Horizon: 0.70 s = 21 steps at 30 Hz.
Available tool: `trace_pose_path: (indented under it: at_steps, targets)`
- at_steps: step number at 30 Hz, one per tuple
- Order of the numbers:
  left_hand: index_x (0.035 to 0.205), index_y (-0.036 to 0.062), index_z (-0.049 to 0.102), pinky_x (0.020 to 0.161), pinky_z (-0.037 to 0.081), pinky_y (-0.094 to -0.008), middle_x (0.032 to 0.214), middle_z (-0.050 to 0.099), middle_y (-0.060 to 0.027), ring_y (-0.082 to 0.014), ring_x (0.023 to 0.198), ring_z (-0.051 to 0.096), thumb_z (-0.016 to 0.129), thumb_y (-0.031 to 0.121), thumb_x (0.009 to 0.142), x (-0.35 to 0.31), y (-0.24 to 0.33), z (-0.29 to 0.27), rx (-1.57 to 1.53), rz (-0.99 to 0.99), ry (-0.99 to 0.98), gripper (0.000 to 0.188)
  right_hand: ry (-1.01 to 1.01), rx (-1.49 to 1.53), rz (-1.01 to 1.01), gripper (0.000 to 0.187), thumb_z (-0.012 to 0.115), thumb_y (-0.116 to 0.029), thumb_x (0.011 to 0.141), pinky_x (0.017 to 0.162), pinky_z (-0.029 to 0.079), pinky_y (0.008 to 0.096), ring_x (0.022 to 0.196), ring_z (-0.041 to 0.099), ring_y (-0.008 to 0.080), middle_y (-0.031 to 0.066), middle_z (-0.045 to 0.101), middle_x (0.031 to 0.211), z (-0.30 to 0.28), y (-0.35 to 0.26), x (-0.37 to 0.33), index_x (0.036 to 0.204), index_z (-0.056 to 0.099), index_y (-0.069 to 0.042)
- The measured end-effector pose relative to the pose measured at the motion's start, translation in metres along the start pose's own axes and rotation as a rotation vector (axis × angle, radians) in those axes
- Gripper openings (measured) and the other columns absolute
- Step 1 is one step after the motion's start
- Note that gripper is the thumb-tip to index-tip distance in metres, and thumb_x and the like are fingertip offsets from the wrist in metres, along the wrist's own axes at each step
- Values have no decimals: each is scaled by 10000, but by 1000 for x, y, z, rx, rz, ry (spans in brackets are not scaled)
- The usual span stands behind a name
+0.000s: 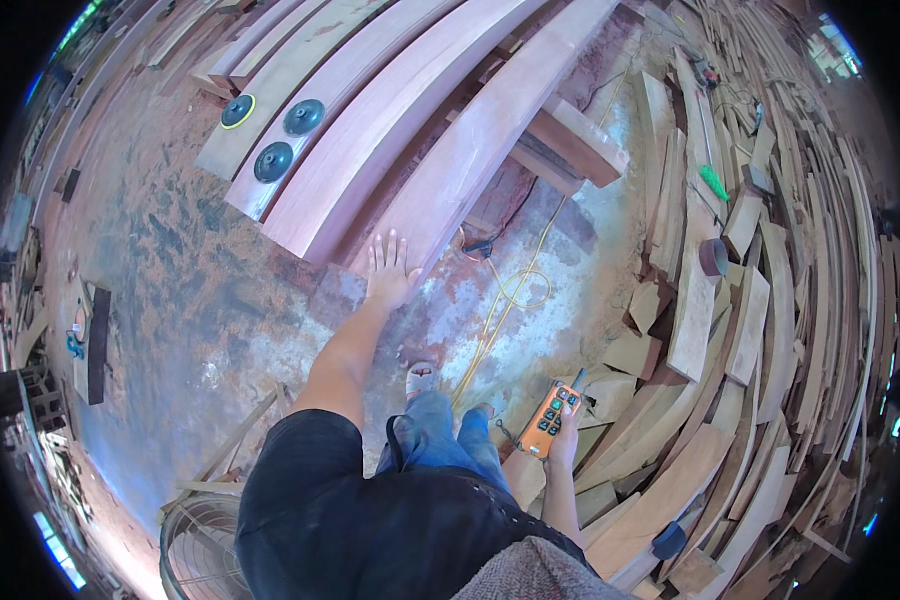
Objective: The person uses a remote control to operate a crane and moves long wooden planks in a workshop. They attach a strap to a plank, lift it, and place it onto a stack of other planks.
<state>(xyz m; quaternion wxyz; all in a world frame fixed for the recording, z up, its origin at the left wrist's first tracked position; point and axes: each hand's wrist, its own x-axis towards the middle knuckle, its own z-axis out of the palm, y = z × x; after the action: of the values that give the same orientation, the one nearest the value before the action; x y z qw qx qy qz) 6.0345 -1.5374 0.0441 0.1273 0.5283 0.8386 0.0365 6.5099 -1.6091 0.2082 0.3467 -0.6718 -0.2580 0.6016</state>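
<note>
My left hand lies flat, fingers spread, on the near end of a long pale wooden beam. In my right hand is an orange handheld remote control with dark buttons and a short black antenna. My fingers wrap its side, and the thumb is at the buttons. Left of the touched beam lies another wide beam, side by side with more of them. Two dark round discs, one of them a sanding pad, rest on a neighbouring beam. A third disc with a yellow rim sits further left.
Crosspieces support the beams. A yellow cord runs over the floor near my feet. Piled offcuts and boards fill the right side, with a green-handled tool among them. A round wire-guarded fan stands at lower left.
</note>
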Motion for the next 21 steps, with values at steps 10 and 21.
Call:
trace_pose_path:
  at_steps: [10,21]
  targets:
    - [1712,5,106,1336,36,-551,1801,-37,-211,-408,1662,-61,615,444,1009,-14,27,-14,-33,-148,-248,973,12,27,-64,479,598,-436,1089,842,567,304,936,714,141,37,733,1058,-28,-29,6,1310,682,-19]
    - [1708,10,153,1342,96,-499,1799,31,-216,-390,1666,-9,681,540,905,-14,70,-21,-85,-466,-339,1098,87,213,-56,505,628,-464,1072,817,576,309,894,715,145,48,722,1078,-107,-88,159,1300,690,-18]
